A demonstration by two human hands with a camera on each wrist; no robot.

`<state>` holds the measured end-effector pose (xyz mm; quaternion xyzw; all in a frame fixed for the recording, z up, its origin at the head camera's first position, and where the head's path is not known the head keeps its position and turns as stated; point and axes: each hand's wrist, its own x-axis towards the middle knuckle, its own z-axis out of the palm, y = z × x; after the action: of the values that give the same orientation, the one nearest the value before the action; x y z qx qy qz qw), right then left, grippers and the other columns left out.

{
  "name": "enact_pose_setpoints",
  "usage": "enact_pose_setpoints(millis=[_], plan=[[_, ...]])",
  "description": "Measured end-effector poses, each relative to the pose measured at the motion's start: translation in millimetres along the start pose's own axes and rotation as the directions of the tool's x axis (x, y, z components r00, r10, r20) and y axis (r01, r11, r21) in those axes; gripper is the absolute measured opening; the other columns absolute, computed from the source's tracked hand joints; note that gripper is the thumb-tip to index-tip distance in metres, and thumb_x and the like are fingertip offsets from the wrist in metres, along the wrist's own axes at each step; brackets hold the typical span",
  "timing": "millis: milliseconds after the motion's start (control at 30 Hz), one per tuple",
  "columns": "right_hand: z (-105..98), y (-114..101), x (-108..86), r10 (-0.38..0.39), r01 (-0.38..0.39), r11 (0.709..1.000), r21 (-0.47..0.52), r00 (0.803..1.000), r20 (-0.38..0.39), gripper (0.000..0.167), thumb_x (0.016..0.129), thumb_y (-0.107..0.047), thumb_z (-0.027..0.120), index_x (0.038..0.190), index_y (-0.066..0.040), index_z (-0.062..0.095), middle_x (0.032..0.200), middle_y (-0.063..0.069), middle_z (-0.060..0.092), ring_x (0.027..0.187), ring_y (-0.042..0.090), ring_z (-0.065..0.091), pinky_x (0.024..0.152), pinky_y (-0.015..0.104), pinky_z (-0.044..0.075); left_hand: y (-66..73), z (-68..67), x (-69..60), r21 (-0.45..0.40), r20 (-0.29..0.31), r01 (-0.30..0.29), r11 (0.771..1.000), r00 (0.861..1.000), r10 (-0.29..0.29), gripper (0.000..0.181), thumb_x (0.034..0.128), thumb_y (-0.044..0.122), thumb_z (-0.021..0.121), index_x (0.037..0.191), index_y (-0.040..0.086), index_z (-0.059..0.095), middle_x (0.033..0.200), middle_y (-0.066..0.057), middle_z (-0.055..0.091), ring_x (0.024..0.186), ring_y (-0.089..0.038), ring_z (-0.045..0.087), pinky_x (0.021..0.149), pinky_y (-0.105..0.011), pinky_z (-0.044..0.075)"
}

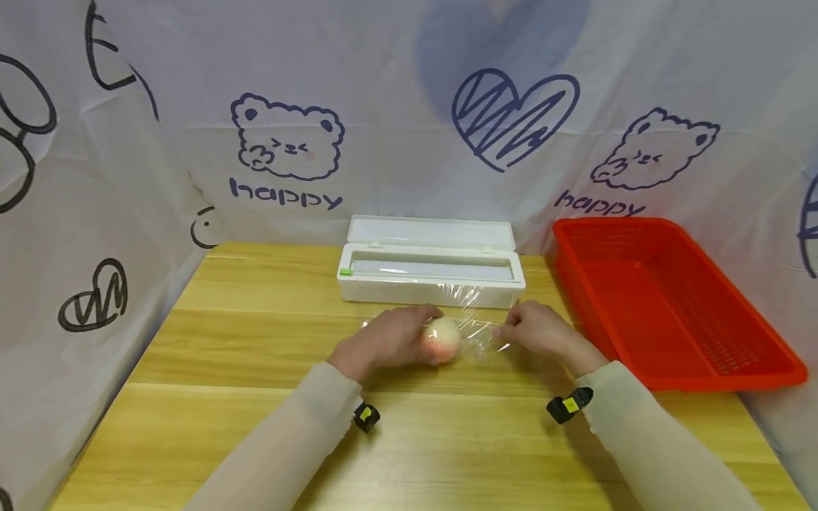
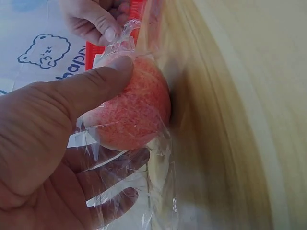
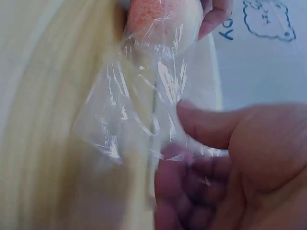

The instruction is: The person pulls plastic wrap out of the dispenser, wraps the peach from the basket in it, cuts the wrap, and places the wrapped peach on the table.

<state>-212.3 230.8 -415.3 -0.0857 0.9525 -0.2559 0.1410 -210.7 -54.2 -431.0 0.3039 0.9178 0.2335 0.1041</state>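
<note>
A round apple [image 1: 442, 339], cream on top and streaky pink-red below, is held just above or on the table by my left hand [image 1: 388, 341]. In the left wrist view the thumb presses on the apple [image 2: 132, 108], with fingers underneath. Clear cling film [image 3: 139, 105] covers the apple and hangs loose in wrinkles beyond it. My right hand [image 1: 539, 328], to the right of the apple, pinches the film between thumb and fingers. Behind both hands stands a white cling film dispenser [image 1: 428, 292] with its lid raised and a roll inside.
At the right of the wooden table [image 1: 255, 341] sits a red plastic basket [image 1: 645, 305], close to my right forearm. A green slider [image 1: 346, 272] is at the dispenser's left end. White printed cloth [image 1: 396, 142] hangs behind and at both sides.
</note>
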Motion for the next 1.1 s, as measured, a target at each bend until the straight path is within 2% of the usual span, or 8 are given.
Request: enact_pose_setpoints(millis=[100,200,300,400,567,733,867,1100], plan=[[3.0,-13.5,-5.6,-0.040,0.019,0.993,-0.119,0.982,-0.183,0.029,0.096,-0.028,0.076,0.106,-0.001,0.070,0.097,0.014,0.068,0.088,0.031,0.062,0.078,0.045,0.055,-2.2,-2.2,2.1,-0.046,0.021,0.013,0.999,1.000,-0.012,0.072,0.0874,0.041,0.086,0.147,0.015,0.056,0.127,-0.003,0.071,0.110,-0.022,0.067,0.101,-0.042,0.054],[15.3,-31.0,-10.1,-0.227,0.175,0.964,-0.198,0.931,-0.285,0.037,0.095,-0.026,0.079,0.122,-0.002,0.068,0.120,0.017,0.067,0.111,0.037,0.062,0.099,0.054,0.053,-5.8,-4.6,2.7,-0.101,0.034,0.034,0.994,0.999,-0.030,0.070,0.0893,0.043,0.084,0.147,0.015,0.056,0.122,0.001,0.072,0.105,-0.018,0.066,0.099,-0.039,0.054],[34.3,-43.4,-9.6,-0.435,0.372,0.889,-0.268,0.869,-0.237,0.051,0.091,-0.029,0.084,0.131,-0.003,0.065,0.131,0.017,0.064,0.124,0.037,0.058,0.108,0.054,0.050,-9.4,-7.5,3.9,-0.157,0.049,0.054,0.986,0.998,-0.047,0.068,0.0908,0.042,0.083,0.148,0.015,0.057,0.123,0.002,0.071,0.105,-0.017,0.065,0.099,-0.038,0.053],[55.0,-47.5,-4.5,-0.532,0.470,0.828,-0.306,0.831,-0.162,0.073,0.084,-0.037,0.090,0.140,-0.003,0.057,0.136,0.015,0.060,0.126,0.035,0.057,0.109,0.052,0.050,-11.1,-10.6,6.3,-0.196,0.074,0.082,0.977,0.995,-0.069,0.071,0.0912,0.043,0.083,0.150,0.015,0.055,0.125,0.001,0.071,0.106,-0.018,0.065,0.100,-0.039,0.053],[71.2,-47.8,8.3,-0.554,0.472,0.812,-0.343,0.808,-0.202,0.086,0.077,-0.038,0.096,0.144,-0.006,0.052,0.129,0.012,0.060,0.119,0.032,0.060,0.105,0.049,0.051,-10.9,-14.7,11.0,-0.114,0.070,0.087,0.990,0.994,-0.079,0.074,0.0898,0.052,0.081,0.150,0.017,0.058,0.123,-0.004,0.068,0.113,-0.024,0.059,0.099,-0.039,0.050],[68.1,-55.2,21.3,-0.573,0.483,0.791,-0.375,0.799,-0.181,0.076,0.079,-0.038,0.094,0.139,-0.007,0.058,0.128,0.011,0.064,0.121,0.032,0.060,0.103,0.050,0.052,-14.4,-20.5,7.9,0.007,0.035,0.115,0.993,0.993,-0.115,0.069,0.0889,0.055,0.081,0.147,0.020,0.064,0.126,-0.007,0.063,0.123,-0.030,0.049,0.105,-0.054,0.043],[61.6,-62.1,27.4,-0.543,0.464,0.803,-0.373,0.829,-0.137,0.071,0.084,-0.042,0.090,0.137,-0.006,0.061,0.133,0.015,0.064,0.124,0.035,0.061,0.105,0.053,0.052,-18.6,-24.0,0.0,0.005,-0.023,0.141,0.990,0.990,-0.141,0.076,0.0879,0.054,0.082,0.149,0.015,0.060,0.139,-0.006,0.066,0.133,-0.031,0.052,0.113,-0.064,0.036],[53.1,-67.7,32.8,-0.466,0.415,0.857,-0.306,0.878,-0.114,0.066,0.086,-0.039,0.088,0.136,-0.002,0.065,0.130,0.016,0.056,0.119,0.031,0.055,0.104,0.046,0.052,-24.4,-22.6,-15.4,0.110,-0.092,0.124,0.986,0.989,-0.114,0.077,0.0861,0.047,0.087,0.150,0.018,0.056,0.155,-0.008,0.054,0.143,-0.035,0.045,0.115,-0.060,0.039]])
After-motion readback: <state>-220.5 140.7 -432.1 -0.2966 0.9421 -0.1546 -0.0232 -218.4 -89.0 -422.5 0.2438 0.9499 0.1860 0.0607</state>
